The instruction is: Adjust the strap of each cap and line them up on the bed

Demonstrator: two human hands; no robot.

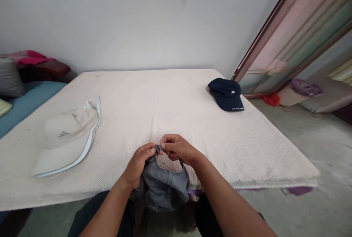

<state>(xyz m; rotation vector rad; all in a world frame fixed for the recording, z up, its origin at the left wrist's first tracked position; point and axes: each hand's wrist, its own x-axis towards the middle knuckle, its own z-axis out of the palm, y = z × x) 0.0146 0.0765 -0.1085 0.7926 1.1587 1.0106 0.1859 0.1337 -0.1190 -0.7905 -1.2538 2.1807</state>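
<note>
A grey baseball cap [165, 182] hangs from my two hands at the near edge of the bed, its back opening and adjustment strap uppermost. My left hand [140, 162] pinches the strap near its buckle, thumb and fingers closed. On the other side of the buckle, my right hand [177, 149] grips the strap between thumb and fingers. To the left lies a cream cap [68, 134] with a pale blue brim edge and a small striped logo. A navy cap [227, 94] with white lettering rests at the far right of the bed.
The caps lie on a cream textured cover [154, 94] against a white wall [137, 28]. Cushions and a pink cloth [33, 57] are piled at the far left. A sliding glass door [275, 46] stands on the right, beside a red bag [271, 99] on the floor.
</note>
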